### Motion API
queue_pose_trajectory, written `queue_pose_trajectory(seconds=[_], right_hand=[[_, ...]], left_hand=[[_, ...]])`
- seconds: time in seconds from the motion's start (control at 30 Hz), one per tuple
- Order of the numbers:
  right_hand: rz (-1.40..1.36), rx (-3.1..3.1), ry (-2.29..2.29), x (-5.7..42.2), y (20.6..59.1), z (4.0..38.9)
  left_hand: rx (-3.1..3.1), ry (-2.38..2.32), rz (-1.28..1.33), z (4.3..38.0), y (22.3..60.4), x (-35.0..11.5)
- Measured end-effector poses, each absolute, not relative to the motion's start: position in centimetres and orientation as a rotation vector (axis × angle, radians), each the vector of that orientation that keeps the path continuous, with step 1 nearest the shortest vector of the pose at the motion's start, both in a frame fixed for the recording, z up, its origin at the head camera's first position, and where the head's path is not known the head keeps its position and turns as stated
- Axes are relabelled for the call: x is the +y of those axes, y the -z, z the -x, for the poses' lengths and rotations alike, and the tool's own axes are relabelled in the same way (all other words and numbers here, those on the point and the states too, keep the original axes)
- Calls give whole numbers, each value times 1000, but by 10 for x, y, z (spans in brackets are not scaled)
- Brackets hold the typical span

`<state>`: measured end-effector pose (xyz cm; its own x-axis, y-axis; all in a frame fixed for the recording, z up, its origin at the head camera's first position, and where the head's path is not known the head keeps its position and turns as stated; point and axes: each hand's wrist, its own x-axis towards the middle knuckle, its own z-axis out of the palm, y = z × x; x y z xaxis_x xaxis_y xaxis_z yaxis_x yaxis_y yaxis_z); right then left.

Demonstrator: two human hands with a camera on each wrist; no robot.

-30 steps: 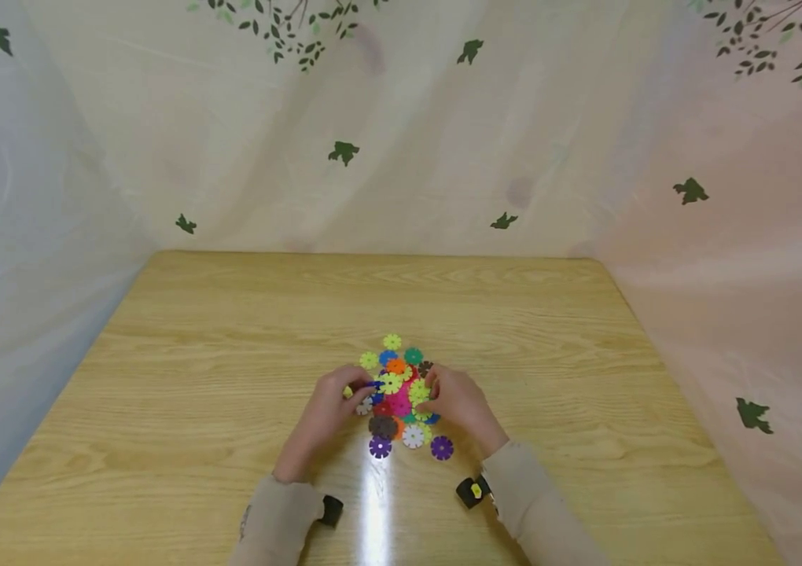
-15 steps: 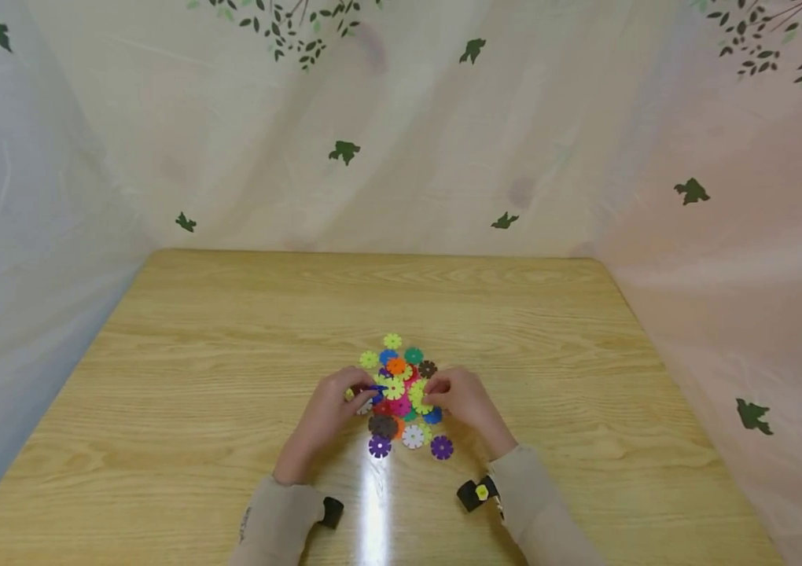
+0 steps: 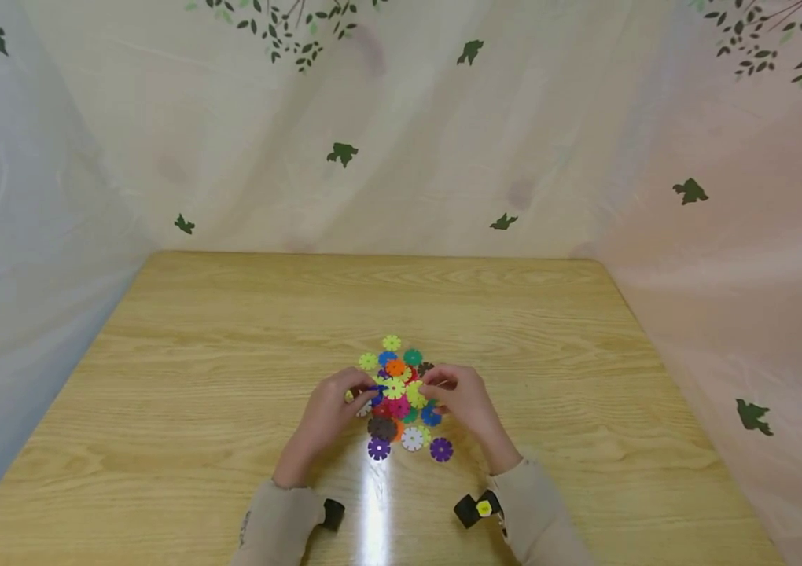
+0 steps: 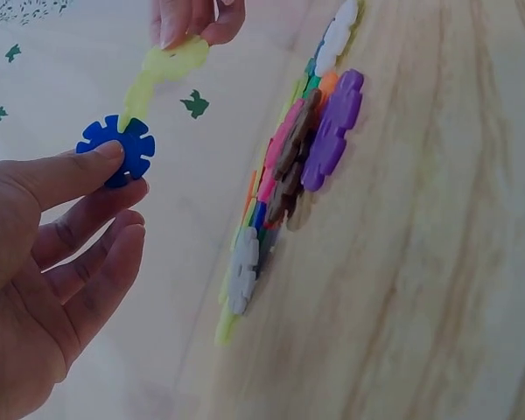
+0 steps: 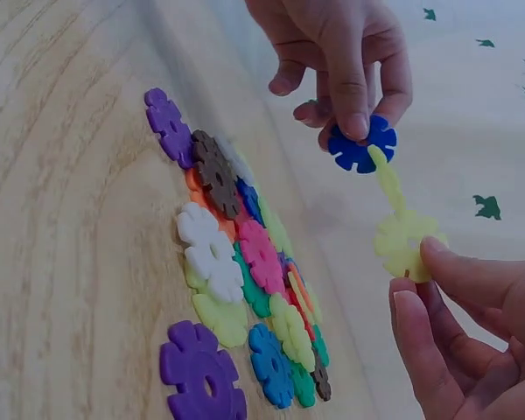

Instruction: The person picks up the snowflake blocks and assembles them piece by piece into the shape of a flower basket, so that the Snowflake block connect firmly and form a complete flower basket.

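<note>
Moved since earlier frame: R. hand (image 3: 465, 399), slightly twd. L. hand (image 3: 326, 405), so more of loose blue disc (image 3: 432, 416) beneath it shows. L. hand stays approx. in place.

L. hand: clamped on dark-blue disc (image 4: 138, 159); thumb on face, index fingertip under, other fingers bent, off the disc.
R. hand: clamped on end yellow disc (image 5: 395, 241), thumb one side, fingers other.
Middle yellow disc (image 3: 393, 387): btwn. hands, slotted to dark-blue disc, joined to end yellow disc. 3-pc. chain, raised above worktop (image 3: 196, 354), approx. midway btwn. its L. & R. edges, well in from far edge.
Forearms: enter from near side, converging; beige sleeves (image 3: 277, 523), black strap (image 3: 467, 511) nr. each wrist.

Pile (image 5: 261, 256): notched discs, mixed cols., overlapping, under/around hands. Incl. 2 purple discs (image 3: 441, 450) on near side.

Surface: light wood grain, far corners rounded; glare streak (image 3: 375, 503) runs twd. near edge.
Room: pale creased sheet (image 3: 401, 189) behind far edge & along L. & R. edges; bluish L., pinkish R., w/ green bird print (image 3: 342, 154) & leafy sprigs up top.
</note>
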<state>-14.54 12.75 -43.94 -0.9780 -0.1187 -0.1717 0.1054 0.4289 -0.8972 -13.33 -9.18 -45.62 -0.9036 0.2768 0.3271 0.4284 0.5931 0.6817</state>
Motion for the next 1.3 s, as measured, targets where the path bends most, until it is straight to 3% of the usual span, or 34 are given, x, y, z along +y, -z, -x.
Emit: queue_pose_trajectory(seconds=[0.4,0.7,1.03,1.3], right_hand=[[89,2641,1572,121,440,139],[250,2907,1466,116,436,127],[393,2904,1700,110,445,130],[414,2811,1843,109,448,134]], left_hand=[[-2553,1217,608,131,452,-87],[-2395,1610,625,134,463,-81],[-2212,2336,191,137,463,-73],[-2122,2457,145,139,468,-71]])
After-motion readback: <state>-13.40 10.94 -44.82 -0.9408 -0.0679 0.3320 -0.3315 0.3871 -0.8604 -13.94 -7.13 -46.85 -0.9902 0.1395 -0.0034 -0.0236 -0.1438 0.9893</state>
